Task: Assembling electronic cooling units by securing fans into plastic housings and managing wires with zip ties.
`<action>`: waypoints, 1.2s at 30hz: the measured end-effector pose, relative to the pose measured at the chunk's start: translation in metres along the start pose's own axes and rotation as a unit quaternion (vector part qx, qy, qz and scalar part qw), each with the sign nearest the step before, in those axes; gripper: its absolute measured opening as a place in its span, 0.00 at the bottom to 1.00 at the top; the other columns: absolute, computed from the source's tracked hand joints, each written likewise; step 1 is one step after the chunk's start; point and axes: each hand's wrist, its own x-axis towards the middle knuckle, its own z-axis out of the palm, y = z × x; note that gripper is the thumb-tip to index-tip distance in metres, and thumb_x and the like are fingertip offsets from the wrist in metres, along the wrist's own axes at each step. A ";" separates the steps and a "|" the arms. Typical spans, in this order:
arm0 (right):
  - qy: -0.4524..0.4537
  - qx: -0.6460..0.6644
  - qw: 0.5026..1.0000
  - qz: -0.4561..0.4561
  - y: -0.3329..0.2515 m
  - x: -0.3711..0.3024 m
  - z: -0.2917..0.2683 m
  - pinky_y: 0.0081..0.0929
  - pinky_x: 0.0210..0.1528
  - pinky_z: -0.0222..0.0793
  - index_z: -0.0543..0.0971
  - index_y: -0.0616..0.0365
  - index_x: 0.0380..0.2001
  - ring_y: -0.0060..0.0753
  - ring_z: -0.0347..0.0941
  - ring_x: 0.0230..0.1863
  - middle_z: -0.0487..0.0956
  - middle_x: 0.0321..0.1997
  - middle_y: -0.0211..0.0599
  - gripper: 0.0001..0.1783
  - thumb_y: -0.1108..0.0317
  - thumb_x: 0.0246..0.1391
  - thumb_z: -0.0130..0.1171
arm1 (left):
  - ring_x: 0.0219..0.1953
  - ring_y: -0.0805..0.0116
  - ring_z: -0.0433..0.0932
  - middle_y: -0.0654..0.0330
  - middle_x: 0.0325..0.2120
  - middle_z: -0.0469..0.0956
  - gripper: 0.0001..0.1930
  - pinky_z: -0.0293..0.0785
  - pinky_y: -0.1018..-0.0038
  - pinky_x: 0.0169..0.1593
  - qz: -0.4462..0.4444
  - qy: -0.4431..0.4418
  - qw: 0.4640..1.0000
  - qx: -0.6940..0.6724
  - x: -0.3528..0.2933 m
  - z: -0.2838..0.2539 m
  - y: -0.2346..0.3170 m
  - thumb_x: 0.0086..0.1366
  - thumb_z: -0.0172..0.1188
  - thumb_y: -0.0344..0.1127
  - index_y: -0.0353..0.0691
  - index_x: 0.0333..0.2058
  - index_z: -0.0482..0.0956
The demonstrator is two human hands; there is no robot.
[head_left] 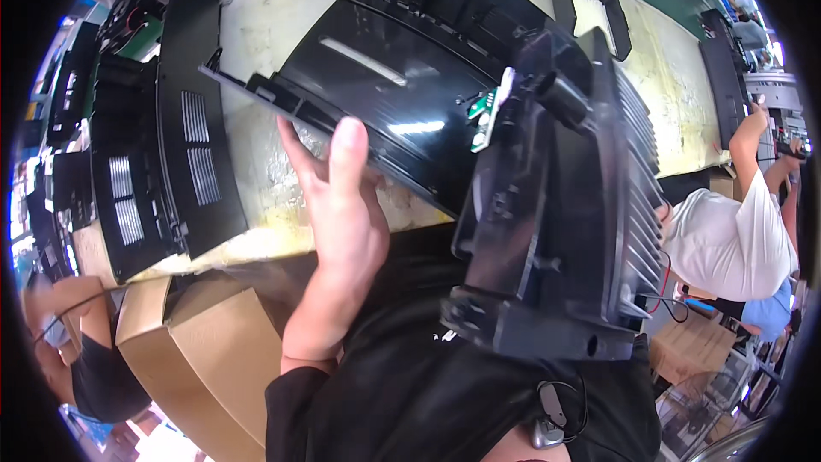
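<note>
A large glossy black plastic panel with a long slot lies tilted over the table in front of me. My left hand grips its near edge, the thumb on the inner side and the fingers partly hidden below. Close to my chest, a black plastic housing with a row of fins along its right side is held up on end, somewhat blurred. A small green circuit board shows at the housing's upper left. Of my right hand, only a bit of finger shows at the finned side; the housing hides the remainder.
Black vented panels stand at the left. A black rectangular frame lies on the pale worn table at the far right. An open cardboard box sits below the table's left part. A person in white works at the right.
</note>
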 end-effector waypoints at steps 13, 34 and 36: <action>0.300 -0.296 0.907 -0.021 0.206 0.114 0.005 0.40 0.54 0.75 0.74 0.60 0.55 0.42 0.77 0.50 0.79 0.51 0.44 0.29 0.55 0.54 0.57 | 0.61 0.66 0.63 0.58 0.60 0.62 0.50 0.55 0.70 0.65 -0.070 -0.004 0.997 -0.012 -0.005 -0.001 -0.011 0.52 0.75 0.37 0.37 0.67 0.50; 0.360 -0.466 0.803 -0.092 0.217 0.117 -0.016 0.35 0.60 0.67 0.64 0.57 0.59 0.34 0.71 0.56 0.71 0.57 0.39 0.36 0.51 0.52 0.61 | 0.56 0.67 0.68 0.58 0.55 0.68 0.42 0.63 0.68 0.61 -0.096 -0.047 0.994 -0.033 0.002 -0.006 -0.016 0.55 0.70 0.39 0.38 0.63 0.56; 0.353 -0.491 0.792 -0.089 0.216 0.114 -0.016 0.36 0.62 0.65 0.61 0.56 0.61 0.35 0.68 0.59 0.68 0.60 0.39 0.39 0.49 0.52 0.61 | 0.57 0.66 0.68 0.58 0.55 0.67 0.42 0.63 0.68 0.62 -0.087 -0.048 0.995 -0.032 0.000 -0.006 -0.016 0.55 0.70 0.40 0.38 0.63 0.56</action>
